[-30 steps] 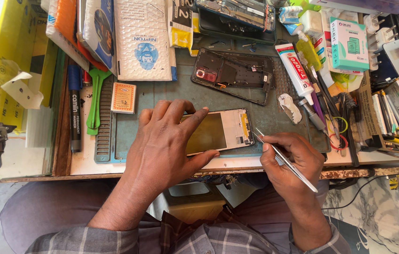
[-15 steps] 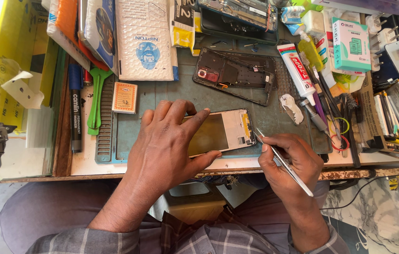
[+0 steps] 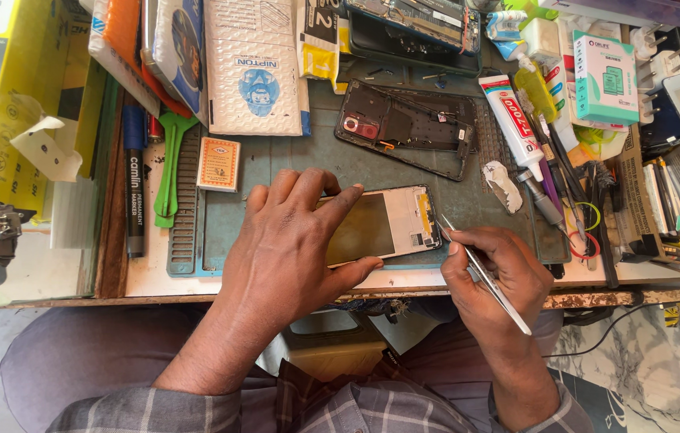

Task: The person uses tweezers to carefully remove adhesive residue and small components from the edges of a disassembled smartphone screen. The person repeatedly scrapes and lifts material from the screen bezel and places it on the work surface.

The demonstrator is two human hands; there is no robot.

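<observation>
Left hand lies flat, pinning phone screen assembly on the near mat; right hand pinches tweezers, tips at its right edge; risk: a slip could gouge the flex or crack the glass if pressed too hard.

The phone screen lay on the mat near the counter's front edge, under the left hand. Right of it the right hand held tweezers. Behind lay an opened phone frame; a marker lay far left.
</observation>
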